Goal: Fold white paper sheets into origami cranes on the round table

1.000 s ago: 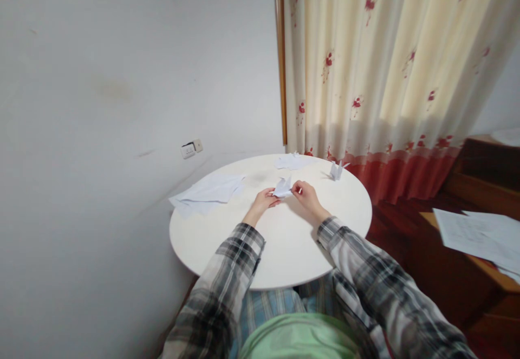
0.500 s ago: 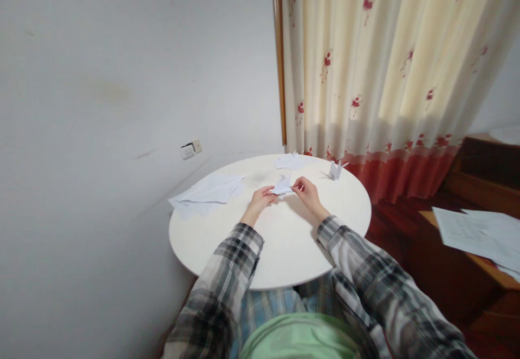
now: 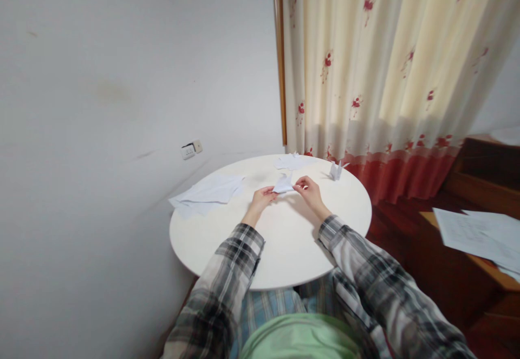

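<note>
A small folded white paper piece (image 3: 283, 184) is held just above the round white table (image 3: 284, 250). My left hand (image 3: 262, 198) pinches its left end. My right hand (image 3: 307, 189) pinches its right end with fingers closed. Both arms wear plaid sleeves. A finished folded paper figure (image 3: 336, 170) stands at the table's far right, apart from my hands.
Loose white sheets (image 3: 209, 191) lie on the table's left, and a crumpled paper (image 3: 292, 161) lies at its far edge. A curtain (image 3: 385, 66) hangs behind. A wooden desk with papers (image 3: 479, 234) stands to the right. The wall is close on the left.
Both hands have lifted the folded paper slightly and moved a little farther from me; the grip on both ends is the same.
</note>
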A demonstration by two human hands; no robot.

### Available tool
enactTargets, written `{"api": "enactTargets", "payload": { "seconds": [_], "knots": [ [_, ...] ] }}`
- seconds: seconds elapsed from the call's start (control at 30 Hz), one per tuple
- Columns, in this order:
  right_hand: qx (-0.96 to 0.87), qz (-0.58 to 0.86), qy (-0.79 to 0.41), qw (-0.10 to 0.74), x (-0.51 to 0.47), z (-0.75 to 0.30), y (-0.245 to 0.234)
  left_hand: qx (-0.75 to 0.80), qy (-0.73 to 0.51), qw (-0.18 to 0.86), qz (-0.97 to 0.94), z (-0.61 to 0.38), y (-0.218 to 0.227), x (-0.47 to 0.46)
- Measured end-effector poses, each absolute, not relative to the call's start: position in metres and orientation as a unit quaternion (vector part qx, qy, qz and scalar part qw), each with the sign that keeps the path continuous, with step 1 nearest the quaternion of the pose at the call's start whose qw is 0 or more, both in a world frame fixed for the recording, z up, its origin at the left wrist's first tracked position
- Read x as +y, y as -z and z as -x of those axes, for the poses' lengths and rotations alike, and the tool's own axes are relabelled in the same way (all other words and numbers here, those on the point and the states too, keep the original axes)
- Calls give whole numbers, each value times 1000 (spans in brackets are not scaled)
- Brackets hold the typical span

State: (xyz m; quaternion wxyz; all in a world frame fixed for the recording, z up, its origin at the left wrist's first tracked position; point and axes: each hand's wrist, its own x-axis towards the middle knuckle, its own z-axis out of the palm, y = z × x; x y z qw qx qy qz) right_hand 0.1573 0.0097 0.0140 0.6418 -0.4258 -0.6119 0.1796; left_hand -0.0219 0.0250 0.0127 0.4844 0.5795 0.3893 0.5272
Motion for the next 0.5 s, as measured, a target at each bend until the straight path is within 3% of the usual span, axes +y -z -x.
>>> {"api": "enactTargets", "payload": {
  "seconds": [0.2, 0.5],
  "knots": [
    [-612, 420, -230, 629, 10, -157, -14, 385, -501, 518, -576, 19, -11, 20],
    [-606, 441, -193, 633, 12, -160, -13, 408, -500, 495, -581, 22, -14, 16]
  ]
}}
